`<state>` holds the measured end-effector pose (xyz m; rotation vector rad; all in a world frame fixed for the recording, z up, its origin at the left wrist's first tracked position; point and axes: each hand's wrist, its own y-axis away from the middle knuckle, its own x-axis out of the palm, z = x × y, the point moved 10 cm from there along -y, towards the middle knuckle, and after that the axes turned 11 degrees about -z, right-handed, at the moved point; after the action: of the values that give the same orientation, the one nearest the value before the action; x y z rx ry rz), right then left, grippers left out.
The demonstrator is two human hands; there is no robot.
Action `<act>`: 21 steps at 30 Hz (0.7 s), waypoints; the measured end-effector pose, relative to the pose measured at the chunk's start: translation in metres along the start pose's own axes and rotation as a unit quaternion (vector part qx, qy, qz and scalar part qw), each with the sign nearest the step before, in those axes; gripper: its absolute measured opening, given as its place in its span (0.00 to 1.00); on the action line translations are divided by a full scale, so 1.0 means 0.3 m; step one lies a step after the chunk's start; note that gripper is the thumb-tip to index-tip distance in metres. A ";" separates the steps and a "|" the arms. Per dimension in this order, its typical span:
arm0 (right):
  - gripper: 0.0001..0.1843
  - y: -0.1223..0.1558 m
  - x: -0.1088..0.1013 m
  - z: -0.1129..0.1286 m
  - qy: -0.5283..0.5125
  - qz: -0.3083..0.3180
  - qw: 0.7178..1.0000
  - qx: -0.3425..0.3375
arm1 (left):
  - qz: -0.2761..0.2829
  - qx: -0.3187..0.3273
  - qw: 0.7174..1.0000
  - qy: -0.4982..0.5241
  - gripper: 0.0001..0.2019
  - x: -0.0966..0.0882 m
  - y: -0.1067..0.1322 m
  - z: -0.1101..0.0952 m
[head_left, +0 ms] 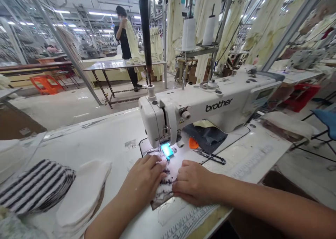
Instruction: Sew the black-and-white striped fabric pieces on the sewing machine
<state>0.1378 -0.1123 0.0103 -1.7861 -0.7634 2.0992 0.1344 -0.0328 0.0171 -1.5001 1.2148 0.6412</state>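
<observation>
Under the needle of a white sewing machine (194, 104) lies a striped fabric piece (163, 189), fuzzy white with dark bands. Its far end reaches the lit presser foot area, beside a bright blue-lit guide (167, 150). My left hand (147, 176) rests on the fabric's left side, fingers laid over it just in front of the needle. At the right edge, my right hand (193, 181) has its fingers curled closed against the fabric; the fingertips are partly hidden.
Stacked striped pieces (39, 186) and white pieces (84, 190) lie at left. Right of the needle are scissors (211, 156), an orange object (193, 143) and dark cloth (206, 136). Thread cones (189, 34) stand behind. A person (126, 39) holds pale cloth by a far table (112, 65).
</observation>
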 end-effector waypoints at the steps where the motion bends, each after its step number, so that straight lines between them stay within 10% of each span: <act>1: 0.09 0.001 0.002 0.000 0.006 0.003 1.000 0.001 | 0.014 0.002 1.000 -0.004 0.13 0.014 -0.007 0.008; 21: 0.09 0.003 0.017 -0.037 0.038 0.048 0.998 0.008 | -0.018 -0.020 0.998 -0.055 0.17 0.040 0.014 0.052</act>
<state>0.1477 -0.1080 0.0045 -1.9168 -0.6509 2.0765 0.1377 -0.0221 0.0001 -1.4967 1.0940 0.7173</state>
